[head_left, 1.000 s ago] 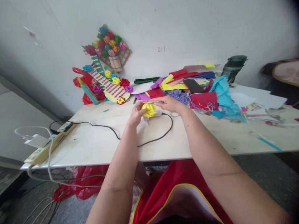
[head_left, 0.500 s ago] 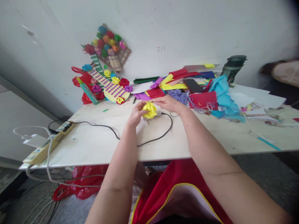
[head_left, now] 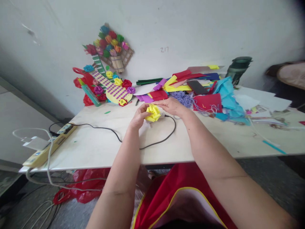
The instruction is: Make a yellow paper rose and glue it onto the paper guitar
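A yellow paper flower with folded petals is held just above the table, in the middle of the view. My left hand is closed on its left side, thumb and fingers at the petals. From the right, my right hand reaches across with its fingers together at the flower's upper edge, touching it; its thumb is mostly hidden. Below and behind the flower shows a pale object that I cannot make out. The black cable curves from beside it, under my left forearm.
Paper-flower decorations lean at the back left, near a green glue bottle. Coloured paper, purple yarn, a phone and a dark bottle line the back right. A power strip lies along the left edge.
The flower has turned slightly in my fingers, so its petals face a little differently. Both hands stay in nearly the same place.
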The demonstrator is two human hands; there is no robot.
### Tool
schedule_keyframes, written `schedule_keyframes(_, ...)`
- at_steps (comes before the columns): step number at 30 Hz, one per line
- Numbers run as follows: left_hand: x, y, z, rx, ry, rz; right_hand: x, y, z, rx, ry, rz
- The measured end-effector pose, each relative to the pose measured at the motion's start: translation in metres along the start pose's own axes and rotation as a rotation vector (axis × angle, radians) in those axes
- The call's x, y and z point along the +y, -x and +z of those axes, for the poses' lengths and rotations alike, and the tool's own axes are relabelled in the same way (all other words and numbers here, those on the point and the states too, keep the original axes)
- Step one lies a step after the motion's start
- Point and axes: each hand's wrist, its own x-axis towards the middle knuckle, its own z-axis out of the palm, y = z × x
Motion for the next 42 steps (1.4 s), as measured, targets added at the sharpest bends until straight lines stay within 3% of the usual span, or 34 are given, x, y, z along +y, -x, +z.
schedule_keyframes(13,-0.001,-0.001,-0.002,0.004,0.008,-0.011,-0.009,0.002,-0.001,0.000,0.031,-0.010)
schedule_keyframes(38,0.006,0.002,0.003,0.012,0.110,-0.038,0.005,-0.006,0.006,0.077,0.068,-0.112)
schedule_keyframes(42,0.004,-0.001,0.001,0.074,0.108,-0.047,0.001,-0.005,0.004,0.061,0.096,-0.102)
